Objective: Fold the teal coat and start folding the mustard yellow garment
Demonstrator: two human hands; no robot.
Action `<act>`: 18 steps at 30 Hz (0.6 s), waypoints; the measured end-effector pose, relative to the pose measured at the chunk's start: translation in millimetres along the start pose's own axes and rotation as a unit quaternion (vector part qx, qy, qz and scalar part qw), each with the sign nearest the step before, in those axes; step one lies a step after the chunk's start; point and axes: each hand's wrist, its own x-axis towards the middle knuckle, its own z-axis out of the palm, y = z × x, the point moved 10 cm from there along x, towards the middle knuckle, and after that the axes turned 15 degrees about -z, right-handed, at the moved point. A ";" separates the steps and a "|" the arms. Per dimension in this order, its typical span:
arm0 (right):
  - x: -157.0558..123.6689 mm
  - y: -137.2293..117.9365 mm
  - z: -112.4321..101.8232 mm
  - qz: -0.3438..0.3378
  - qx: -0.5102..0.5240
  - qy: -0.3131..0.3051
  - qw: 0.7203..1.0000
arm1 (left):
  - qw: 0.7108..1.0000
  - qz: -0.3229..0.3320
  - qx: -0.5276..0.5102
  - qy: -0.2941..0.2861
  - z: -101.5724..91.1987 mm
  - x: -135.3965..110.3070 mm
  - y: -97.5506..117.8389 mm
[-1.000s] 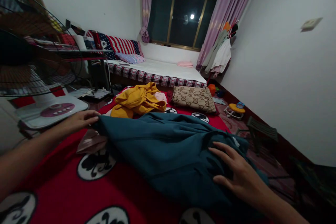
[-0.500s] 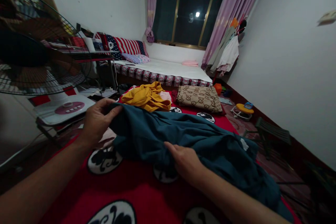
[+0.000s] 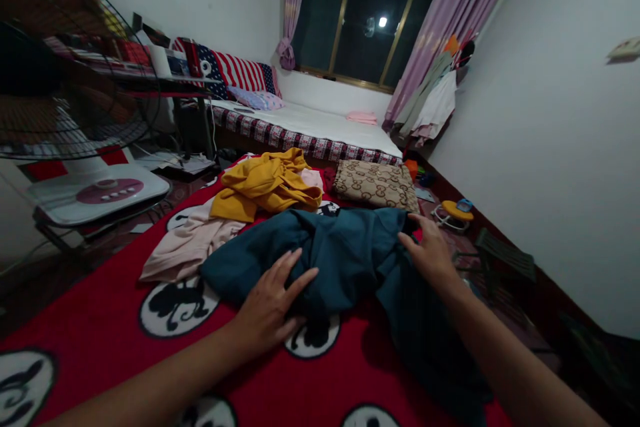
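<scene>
The left hand (image 3: 270, 300) has its fingers open and spread, their tips over the crumpled left part of a teal garment (image 3: 340, 253), while its thumb stands apart at the garment's near edge. The right hand (image 3: 434, 259) has its thumb and forefinger at the garment's far right corner, slightly parted; whether they pinch the cloth I cannot tell. The garment itself lies rumpled across a red blanket (image 3: 95, 320) with white, black-figured ovals, its left end rounded into a fold and its right part running back toward the person, beneath the right forearm. Touching the garment's left end is a pale pink garment (image 3: 187, 247), spread fairly flat. Just beyond the teal garment on the left, a yellow garment (image 3: 270, 180) sits in a loose heap, and beyond it on the right is a folded brown patterned cloth (image 3: 375, 183). Farther to the teal garment's left stands a fan (image 3: 100, 103) on a white base; to its right, off the blanket, are a yellow-topped stool (image 3: 456, 210) and a dark green folding stool (image 3: 505, 255). Well beyond the garment, a bed (image 3: 310, 123) with a white top stretches below a dark window (image 3: 367, 27), which is flanked by purple curtains (image 3: 443, 20).
</scene>
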 end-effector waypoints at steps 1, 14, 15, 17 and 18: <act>-12.4 -19.2 -1.5 -0.033 -0.005 -0.019 0.999 | 1.000 -0.026 0.007 -0.008 6.4 4.0 -7.9; -131.0 -48.2 -9.9 -0.149 -0.129 -0.110 0.974 | 0.890 -0.104 -0.434 -0.090 -57.1 36.5 -43.7; -128.1 -35.5 -15.7 -0.128 -0.098 -0.104 0.981 | 0.847 -0.183 -0.494 -0.076 -63.2 38.9 -67.7; -122.2 -8.7 -32.8 -0.062 -0.022 -0.078 0.995 | 0.744 -0.317 -0.588 -0.021 -72.1 35.2 -118.8; -121.0 3.1 -42.9 -0.023 0.015 -0.061 0.998 | 0.704 -0.364 -0.610 0.018 -76.6 30.7 -143.9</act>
